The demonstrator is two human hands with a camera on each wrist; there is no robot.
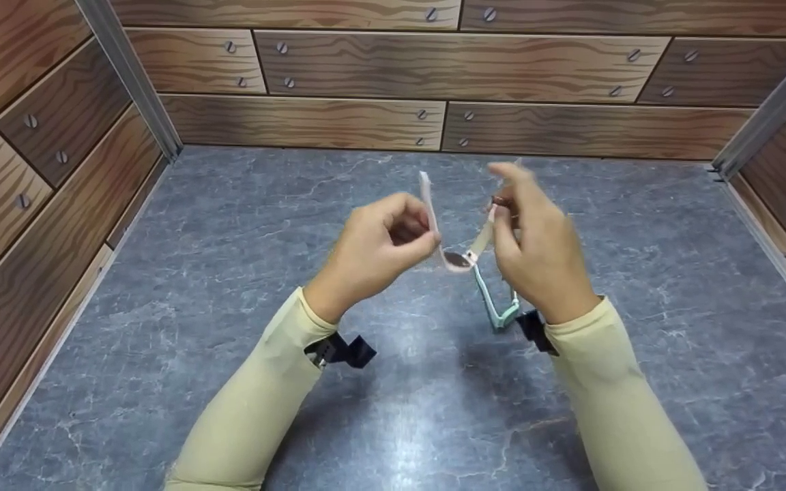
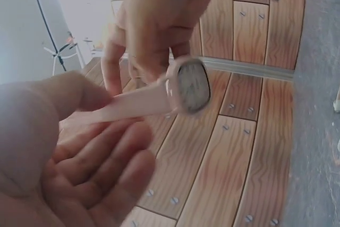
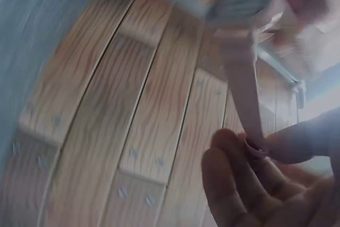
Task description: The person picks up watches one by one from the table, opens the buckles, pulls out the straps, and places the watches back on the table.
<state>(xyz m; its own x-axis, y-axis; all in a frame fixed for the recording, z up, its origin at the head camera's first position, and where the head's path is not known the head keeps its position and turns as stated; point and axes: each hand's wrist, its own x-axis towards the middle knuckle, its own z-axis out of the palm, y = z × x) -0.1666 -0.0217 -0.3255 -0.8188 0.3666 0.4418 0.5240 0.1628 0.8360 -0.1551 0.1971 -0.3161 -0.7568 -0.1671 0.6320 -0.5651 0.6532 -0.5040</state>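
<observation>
A wristwatch with a pale pink strap and a rounded-square dial (image 2: 194, 86) is held up between both hands. My left hand (image 1: 379, 242) pinches one strap half (image 1: 428, 204) between thumb and fingers, and its free end sticks up past them. With thumb and fingertips, my right hand (image 1: 536, 232) grips the end of the other strap half (image 3: 244, 89), where a small loop or buckle shows at the fingers. The watch case (image 1: 456, 260) hangs lowest between the hands, its dial turned up. In the right wrist view the watch is blurred.
A mint-green angular frame, perhaps a small stand (image 1: 500, 317), stands just below the right hand, partly hidden by it. Grey marbled tabletop (image 1: 229, 239) lies underneath. Wood-patterned panels (image 1: 366, 65) enclose the back and sides, with metal posts (image 1: 130, 75) at the corners.
</observation>
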